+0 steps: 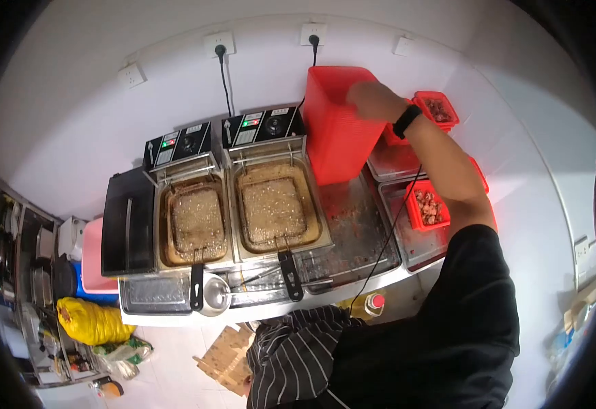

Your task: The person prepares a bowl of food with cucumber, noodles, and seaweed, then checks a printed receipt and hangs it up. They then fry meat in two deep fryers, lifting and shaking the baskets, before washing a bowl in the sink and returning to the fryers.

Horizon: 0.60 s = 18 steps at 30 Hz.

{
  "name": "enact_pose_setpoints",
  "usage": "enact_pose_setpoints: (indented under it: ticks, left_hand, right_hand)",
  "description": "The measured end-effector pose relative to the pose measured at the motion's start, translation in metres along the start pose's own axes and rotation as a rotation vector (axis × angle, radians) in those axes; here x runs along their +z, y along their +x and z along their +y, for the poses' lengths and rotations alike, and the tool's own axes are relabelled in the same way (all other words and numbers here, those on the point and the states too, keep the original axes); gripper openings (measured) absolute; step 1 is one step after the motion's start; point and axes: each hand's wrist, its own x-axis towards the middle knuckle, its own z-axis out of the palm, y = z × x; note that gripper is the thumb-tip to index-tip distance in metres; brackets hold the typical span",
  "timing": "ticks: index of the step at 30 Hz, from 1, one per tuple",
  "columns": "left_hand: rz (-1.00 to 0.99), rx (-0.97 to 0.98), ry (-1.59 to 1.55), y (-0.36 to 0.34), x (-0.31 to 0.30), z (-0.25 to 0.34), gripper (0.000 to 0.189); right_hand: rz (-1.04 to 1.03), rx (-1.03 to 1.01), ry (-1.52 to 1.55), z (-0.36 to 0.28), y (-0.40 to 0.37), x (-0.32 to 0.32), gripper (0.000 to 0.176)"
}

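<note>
My right hand (373, 100) reaches far forward and grips the top rim of a tall red plastic bin (335, 129) that stands on end against the wall, right of the fryers. A black band sits on that wrist. My left hand is out of sight. Two electric deep fryers (195, 218) (274, 204) stand side by side, each with a wire basket sunk in bubbling oil and a black handle pointing toward me.
Metal trays (359, 232) lie right of the fryers. Small red containers (429, 208) (437, 109) hold pieces of meat. A black lid (127, 221) leans at the left fryer. Wall sockets with cords are above. A yellow bag (93, 320) and cardboard lie on the floor.
</note>
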Motion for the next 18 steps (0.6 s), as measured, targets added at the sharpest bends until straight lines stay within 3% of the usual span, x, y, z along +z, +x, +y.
enact_pose_setpoints:
  ticks: [3, 4, 5, 6, 9, 11, 15, 18]
  left_hand:
    - [-0.137, -0.028, -0.051, -0.015, 0.002, -0.014, 0.046]
    - [-0.152, -0.035, -0.084, -0.017, -0.001, -0.016, 0.046]
    - [-0.170, -0.046, -0.121, -0.022, -0.004, -0.016, 0.046]
    - [-0.183, -0.060, -0.164, -0.025, -0.008, -0.013, 0.046]
    - [-0.194, -0.127, -0.297, -0.034, -0.017, 0.000, 0.047]
    - [-0.186, -0.180, -0.368, -0.040, -0.022, 0.003, 0.047]
    - [-0.142, -0.291, -0.648, -0.047, -0.027, -0.007, 0.046]
    - [-0.209, -0.217, -0.370, -0.033, -0.016, -0.034, 0.045]
  right_hand:
    - [0.050, -0.035, -0.012, 0.000, 0.005, -0.005, 0.015]
    - [-0.068, 0.007, -0.031, 0.003, 0.009, -0.007, 0.015]
    - [0.092, 0.018, 0.000, 0.003, 0.008, -0.014, 0.015]
    - [0.109, 0.042, 0.008, 0.007, 0.010, -0.021, 0.016]
    - [0.007, 0.040, 0.060, 0.014, 0.013, -0.037, 0.017]
    - [0.057, 0.004, -0.086, 0.006, 0.006, -0.055, 0.018]
    - [0.233, 0.071, -0.068, 0.010, -0.024, -0.072, 0.018]
    - [0.241, 0.103, -0.051, -0.036, -0.096, -0.081, 0.019]
